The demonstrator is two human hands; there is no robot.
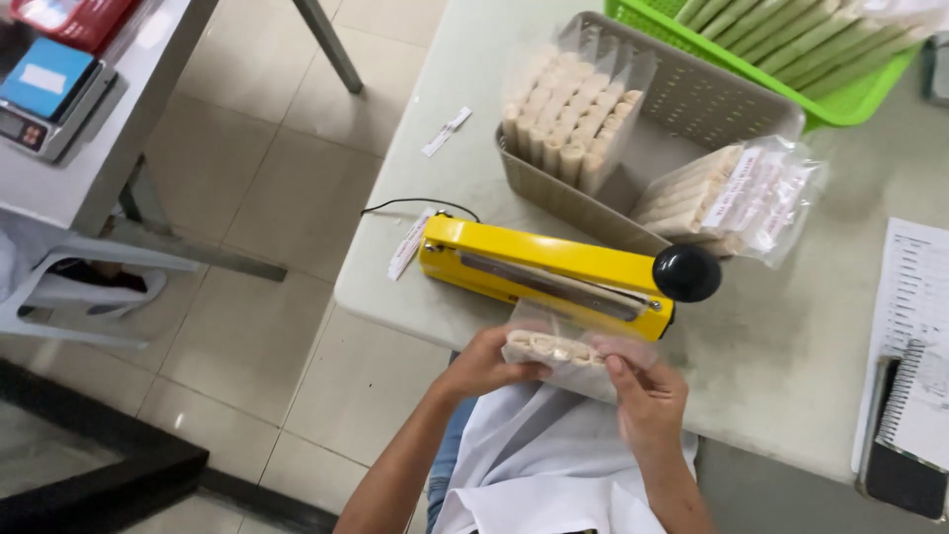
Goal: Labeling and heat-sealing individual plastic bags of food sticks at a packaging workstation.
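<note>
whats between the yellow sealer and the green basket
In the head view, a beige slotted basket sits between the yellow sealer and the green basket. It holds clear bags of pale rolls.

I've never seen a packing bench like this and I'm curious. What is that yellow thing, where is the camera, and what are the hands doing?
The single picture comes from a camera worn on the person's head, looking down at their own two hands. The left hand and right hand together hold a clear plastic bag of pale rolls close to the table's edge. Just beyond it lies a yellow bar-shaped machine with a black round knob and a black cord; it looks like a tabletop bag sealer. Behind it on the grey table a beige basket holds more bagged rolls, and a green basket holds more rolls. Papers lie at the right.
</note>
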